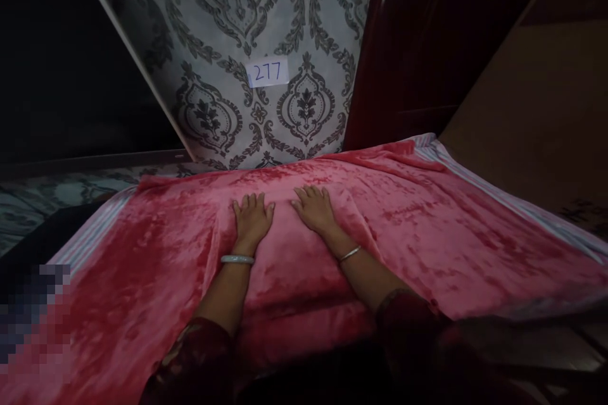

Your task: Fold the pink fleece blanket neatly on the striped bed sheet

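A plush pink-red blanket (418,221) is spread over the surface in front of me. Near its middle lies a folded pink plush piece (289,253), with its edges showing on both sides. My left hand (251,218) rests palm down on the left part of this piece, fingers spread toward the wall. Flat on the upper right part lies my right hand (316,207), its fingers also apart. Neither hand grips anything. A pale bangle (237,259) circles the left wrist and a thin metal bracelet (350,254) the right.
Beyond the blanket stands a patterned wall (306,104) bearing a paper label (268,71) marked 277. A dark red glossy panel (413,44) and a brown board (536,101) rise at the right. A dark screen-like panel (71,63) fills the upper left. Striped cloth (97,234) shows along the blanket's sides.
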Action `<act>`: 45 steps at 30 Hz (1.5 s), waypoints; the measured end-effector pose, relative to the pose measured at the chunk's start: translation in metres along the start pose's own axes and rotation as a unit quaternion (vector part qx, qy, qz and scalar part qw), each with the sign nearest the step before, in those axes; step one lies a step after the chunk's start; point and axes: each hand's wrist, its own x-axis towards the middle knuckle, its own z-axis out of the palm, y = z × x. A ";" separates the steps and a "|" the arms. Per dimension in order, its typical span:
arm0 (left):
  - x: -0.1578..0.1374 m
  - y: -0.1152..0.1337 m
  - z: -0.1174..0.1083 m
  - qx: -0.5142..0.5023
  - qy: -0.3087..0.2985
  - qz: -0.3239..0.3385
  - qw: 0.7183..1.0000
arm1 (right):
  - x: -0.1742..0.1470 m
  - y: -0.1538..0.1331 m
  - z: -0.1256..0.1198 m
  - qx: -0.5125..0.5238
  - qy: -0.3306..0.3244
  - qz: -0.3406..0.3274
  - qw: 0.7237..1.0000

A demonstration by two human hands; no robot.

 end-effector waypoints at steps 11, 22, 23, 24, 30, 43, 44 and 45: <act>0.000 -0.015 -0.012 -0.030 0.036 -0.032 0.998 | 0.001 0.040 -0.024 -0.023 -0.020 0.089 0.996; 0.000 -0.045 -0.025 -0.017 -0.065 -0.165 0.984 | 0.004 0.056 -0.020 -0.008 -0.054 0.120 0.991; 0.000 -0.046 -0.024 -0.021 -0.057 -0.164 0.985 | 0.004 0.057 -0.019 -0.005 -0.053 0.119 0.992; 0.000 -0.046 -0.023 -0.028 -0.050 -0.164 0.985 | 0.003 0.058 -0.019 -0.004 -0.050 0.117 0.992; -0.001 -0.054 -0.024 -0.086 -0.018 -0.182 0.979 | 0.001 0.057 -0.018 0.005 -0.042 0.115 0.992; -0.058 -0.032 -0.066 -0.040 -0.040 -0.027 0.998 | -0.059 0.032 -0.049 -0.026 0.009 0.008 1.000; -0.077 -0.026 -0.070 -0.027 -0.050 0.034 0.998 | -0.075 0.026 -0.050 -0.028 0.010 -0.041 0.999; -0.097 -0.021 -0.072 -0.019 -0.061 0.084 0.994 | -0.091 0.019 -0.050 -0.032 0.003 -0.090 0.995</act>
